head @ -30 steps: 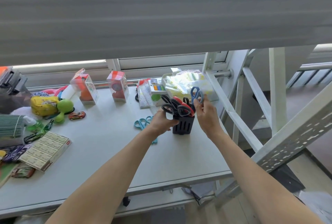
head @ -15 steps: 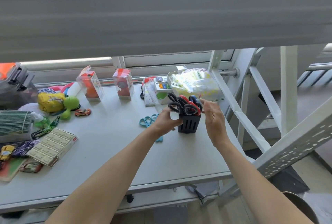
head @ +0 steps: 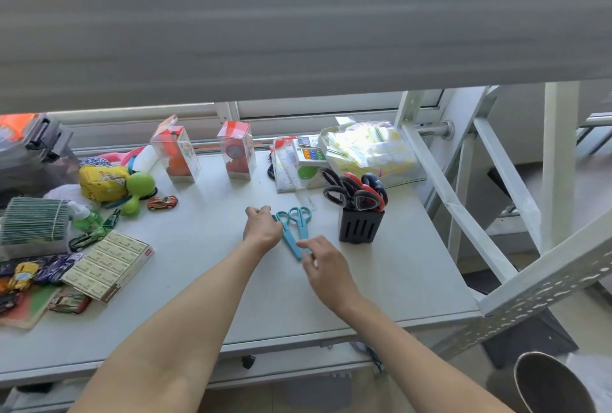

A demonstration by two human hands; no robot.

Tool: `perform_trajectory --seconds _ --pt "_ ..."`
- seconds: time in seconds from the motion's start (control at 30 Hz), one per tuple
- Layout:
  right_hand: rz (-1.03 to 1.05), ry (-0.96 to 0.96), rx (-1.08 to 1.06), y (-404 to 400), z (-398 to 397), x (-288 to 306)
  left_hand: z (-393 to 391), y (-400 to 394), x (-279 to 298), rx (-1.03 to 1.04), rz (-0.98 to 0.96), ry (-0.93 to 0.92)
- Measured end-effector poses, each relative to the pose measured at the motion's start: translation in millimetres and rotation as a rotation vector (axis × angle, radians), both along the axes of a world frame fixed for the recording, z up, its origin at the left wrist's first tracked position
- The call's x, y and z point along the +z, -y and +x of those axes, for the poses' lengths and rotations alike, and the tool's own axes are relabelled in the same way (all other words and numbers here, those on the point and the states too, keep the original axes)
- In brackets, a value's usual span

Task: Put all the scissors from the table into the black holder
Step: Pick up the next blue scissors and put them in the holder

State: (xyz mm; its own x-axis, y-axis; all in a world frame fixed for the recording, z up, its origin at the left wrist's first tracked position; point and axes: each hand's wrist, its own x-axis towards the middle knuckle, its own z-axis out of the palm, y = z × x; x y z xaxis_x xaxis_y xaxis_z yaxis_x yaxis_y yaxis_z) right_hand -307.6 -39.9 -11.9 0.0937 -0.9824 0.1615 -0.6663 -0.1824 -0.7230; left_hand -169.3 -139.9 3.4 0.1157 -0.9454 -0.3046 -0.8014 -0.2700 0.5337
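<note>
The black holder (head: 361, 229) stands on the right part of the white table (head: 198, 296). Several scissors (head: 356, 192) with black, red and blue handles stick up out of it. Two pairs of teal scissors (head: 295, 224) lie flat just left of the holder, handles pointing away from me. My left hand (head: 261, 226) rests with curled fingers against the left pair's handle; its fingertips are hidden. My right hand (head: 323, 262) hovers low over the blade tips, fingers apart and touching them.
Toy boxes (head: 236, 154), a plastic bag (head: 367, 147) and a stationery pack (head: 298, 167) line the back edge. At the left lie a green toy (head: 139, 187), toy cars (head: 162, 202) and a box of erasers (head: 111, 262). A white metal frame (head: 463, 214) runs along the right side.
The blue-handled scissors went from my right hand into the holder. Both hands left the holder and moved left and down to the teal scissors on the table.
</note>
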Motion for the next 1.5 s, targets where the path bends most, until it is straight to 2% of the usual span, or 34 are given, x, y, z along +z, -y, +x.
perform_trajectory --seconds 0.17,0.3,0.37,0.47,0.57,0.67,0.77,0.9,1.1,1.27,1.4,1.5 --pt "0.119 -0.218 0.093 17.9 27.4 1.4 0.5 -2.2 -2.6 0.0 -0.031 0.032" --pt "0.104 -0.253 0.044 14.6 32.2 -5.3 11.7 -3.4 -4.6 0.091 -0.04 -0.023" --pt "0.1 -0.231 0.022 10.9 31.0 -7.5 19.1 -5.0 -4.3 0.127 -0.028 -0.132" --pt "0.072 -0.215 -0.018 5.6 30.6 -7.7 24.0 -13.0 3.8 0.199 0.037 -0.445" --pt "0.028 -0.165 -0.081 3.7 30.7 -3.8 20.1 -27.7 23.7 0.102 0.065 -0.583" --pt "-0.041 -0.081 -0.129 2.1 25.7 1.5 9.7 -41.4 45.7 -0.09 0.062 -0.574" --pt "-0.101 0.04 -0.201 -6.0 12.1 3.7 -4.1 -49.3 63.8 -0.201 0.066 -0.65" --pt "-0.165 0.296 -0.336 -28.1 -19.5 1.8 -22.9 -46.8 65.6 -0.208 -0.006 -0.579" --pt "-0.356 0.395 -0.618 -34.7 -85.6 21.8 -54.4 -38.6 49.2 -0.232 0.001 -0.521" --pt "-0.368 0.548 -0.645 7.9 -119.3 60.6 -79.8 -29.8 41.8 -0.285 -0.03 -0.508" --pt "-0.381 0.503 -0.568 38.5 -123.0 84.6 -87.6 -25.2 43.9 -0.266 -0.035 -0.534" --pt "-0.35 0.336 -0.486 53.2 -120.5 90.7 -88.3 -22.8 44.4 -0.258 -0.049 -0.531"
